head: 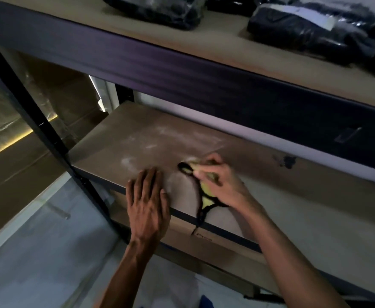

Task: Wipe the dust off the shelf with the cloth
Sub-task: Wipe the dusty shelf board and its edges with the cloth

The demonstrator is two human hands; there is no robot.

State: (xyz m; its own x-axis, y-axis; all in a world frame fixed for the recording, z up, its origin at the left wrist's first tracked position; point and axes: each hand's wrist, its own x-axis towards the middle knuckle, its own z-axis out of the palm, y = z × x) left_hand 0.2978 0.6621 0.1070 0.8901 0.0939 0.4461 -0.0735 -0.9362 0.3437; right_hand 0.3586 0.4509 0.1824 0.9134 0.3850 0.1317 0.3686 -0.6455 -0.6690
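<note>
The brown middle shelf [151, 134] carries pale streaks of dust across its left half. My right hand [222, 181] presses a yellow cloth with a black edge [206, 196] onto the board near its front edge; a black corner of the cloth hangs over the rim. My left hand [147, 203] lies flat, fingers together, on the shelf's front edge just left of the cloth, holding nothing.
An upper shelf [215, 41] juts out overhead with several black plastic-wrapped bundles [311, 30]. A dark metal upright [42, 130] stands at the left. A cardboard box [204, 241] sits on the shelf below. A dark smudge [286, 161] marks the board at the right.
</note>
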